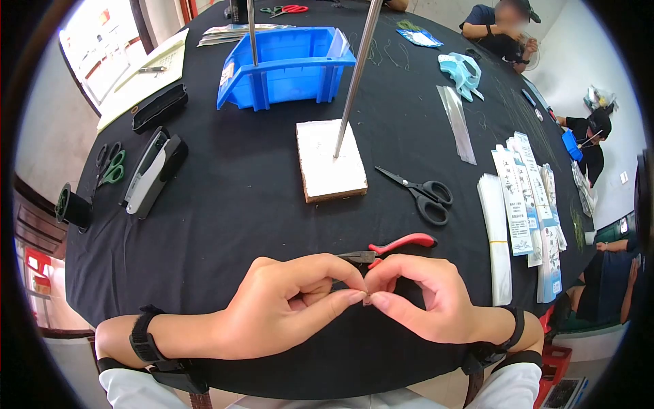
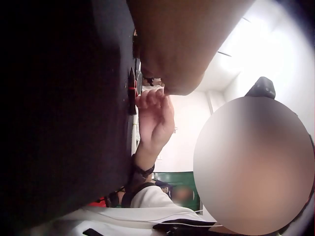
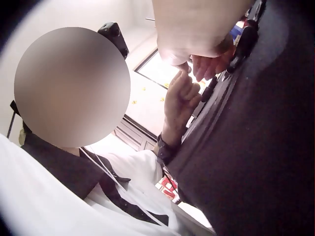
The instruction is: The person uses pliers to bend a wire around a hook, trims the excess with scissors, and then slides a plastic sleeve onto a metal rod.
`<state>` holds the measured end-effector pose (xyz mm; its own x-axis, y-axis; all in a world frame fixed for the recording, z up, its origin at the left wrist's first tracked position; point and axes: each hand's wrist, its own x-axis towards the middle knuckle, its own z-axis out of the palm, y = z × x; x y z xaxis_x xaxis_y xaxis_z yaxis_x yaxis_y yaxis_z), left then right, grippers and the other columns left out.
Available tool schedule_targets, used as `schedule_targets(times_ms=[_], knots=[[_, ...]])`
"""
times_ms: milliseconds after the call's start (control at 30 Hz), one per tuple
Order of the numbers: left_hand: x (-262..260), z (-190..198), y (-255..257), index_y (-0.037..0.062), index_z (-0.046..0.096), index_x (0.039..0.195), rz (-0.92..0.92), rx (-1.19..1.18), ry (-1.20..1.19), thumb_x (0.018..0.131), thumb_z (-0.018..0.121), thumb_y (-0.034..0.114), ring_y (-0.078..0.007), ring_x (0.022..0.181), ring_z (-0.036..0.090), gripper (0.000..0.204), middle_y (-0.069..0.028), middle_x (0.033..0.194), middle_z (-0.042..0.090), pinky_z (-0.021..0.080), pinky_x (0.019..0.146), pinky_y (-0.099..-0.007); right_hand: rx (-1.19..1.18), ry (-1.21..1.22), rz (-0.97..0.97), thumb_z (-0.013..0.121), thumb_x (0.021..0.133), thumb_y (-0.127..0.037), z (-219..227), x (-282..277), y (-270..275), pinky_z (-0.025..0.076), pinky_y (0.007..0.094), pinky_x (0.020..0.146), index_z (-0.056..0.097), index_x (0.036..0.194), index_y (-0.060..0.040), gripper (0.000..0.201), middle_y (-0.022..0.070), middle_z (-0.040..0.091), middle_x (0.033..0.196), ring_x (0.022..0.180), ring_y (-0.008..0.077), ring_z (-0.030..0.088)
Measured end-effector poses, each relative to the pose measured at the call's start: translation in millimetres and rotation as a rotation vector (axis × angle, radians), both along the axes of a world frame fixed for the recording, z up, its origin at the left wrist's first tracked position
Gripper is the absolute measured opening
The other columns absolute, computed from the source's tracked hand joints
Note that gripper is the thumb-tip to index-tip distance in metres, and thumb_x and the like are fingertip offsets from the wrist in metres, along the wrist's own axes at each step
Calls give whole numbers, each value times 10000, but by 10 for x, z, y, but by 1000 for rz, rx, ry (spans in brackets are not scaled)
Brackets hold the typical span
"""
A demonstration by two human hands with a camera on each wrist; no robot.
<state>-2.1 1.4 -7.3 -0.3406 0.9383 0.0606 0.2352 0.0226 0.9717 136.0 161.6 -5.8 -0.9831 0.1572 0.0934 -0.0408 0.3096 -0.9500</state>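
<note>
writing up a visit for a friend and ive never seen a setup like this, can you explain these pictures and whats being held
There is no machine here: a person works bare-handed. The head picture comes from a camera worn on the head, looking forward and down; the other two come from a camera on each wrist, giving low side views. The left hand and right hand meet, pinching a tiny brownish thing that is too small to identify. On the black-covered table, red-handled pliers lie just beyond the hands; farther out are black scissors, a white-topped block with a metal rod, a blue bin, a stapler and printed strips.
</note>
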Motion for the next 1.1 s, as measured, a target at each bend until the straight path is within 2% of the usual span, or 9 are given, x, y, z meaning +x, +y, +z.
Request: schedule_targets(times_ms=[333, 633, 800, 900, 933, 1033, 1100], knots=[[6, 0, 18, 7, 635, 944, 10, -56, -76, 848, 627, 64, -4, 466, 255, 112, 71, 498, 359, 196, 460, -214, -28, 12, 13, 620, 799, 7, -22, 9, 21, 475, 232, 638, 614, 886, 25, 89, 70, 633, 766, 687, 116, 603], [3, -11, 11, 6, 639, 944, 6, -72, -44, 836, 639, 59, -6, 467, 250, 120, 71, 500, 350, 189, 456, -216, 175, 98, -11, 658, 757, 11, -16, 5, 17, 474, 253, 627, 628, 851, 9, 98, 85, 641, 766, 684, 157, 621], [0, -29, 6, 10, 642, 935, 2, -62, 28, 832, 643, 59, -9, 459, 242, 114, 65, 493, 343, 179, 451, -218, 228, 129, -25, 619, 760, 43, -9, -10, -7, 476, 263, 645, 628, 829, 10, 77, 84, 654, 774, 686, 182, 625], [6, -4, 12, 33, 638, 932, 1, -61, 72, 814, 645, 52, -55, 444, 297, 120, 6, 484, 323, 277, 436, -227, 248, 137, -22, 617, 758, 46, -19, -12, -3, 482, 267, 645, 633, 843, 13, 93, 86, 655, 773, 690, 185, 628], [7, -3, 12, 33, 638, 931, -4, -41, 88, 812, 644, 49, -57, 443, 298, 120, 4, 485, 323, 279, 436, -227, 251, 137, -19, 618, 757, 46, -22, -13, -1, 484, 268, 646, 634, 847, 13, 98, 87, 655, 772, 692, 185, 629], [-5, -19, 23, 31, 635, 931, -22, 13, 138, 808, 638, 39, -63, 439, 302, 123, -2, 487, 323, 281, 435, -229, 211, 86, 20, 594, 791, 39, -22, 2, 29, 494, 257, 646, 626, 880, 27, 96, 90, 651, 797, 700, 161, 626], [-12, -26, 19, 31, 630, 937, -41, 35, 169, 806, 632, 32, -69, 437, 304, 131, -6, 488, 320, 283, 433, -232, -24, -36, 32, 573, 817, 32, -2, 19, 38, 500, 246, 646, 618, 908, 36, 101, 90, 642, 817, 707, 141, 619]])
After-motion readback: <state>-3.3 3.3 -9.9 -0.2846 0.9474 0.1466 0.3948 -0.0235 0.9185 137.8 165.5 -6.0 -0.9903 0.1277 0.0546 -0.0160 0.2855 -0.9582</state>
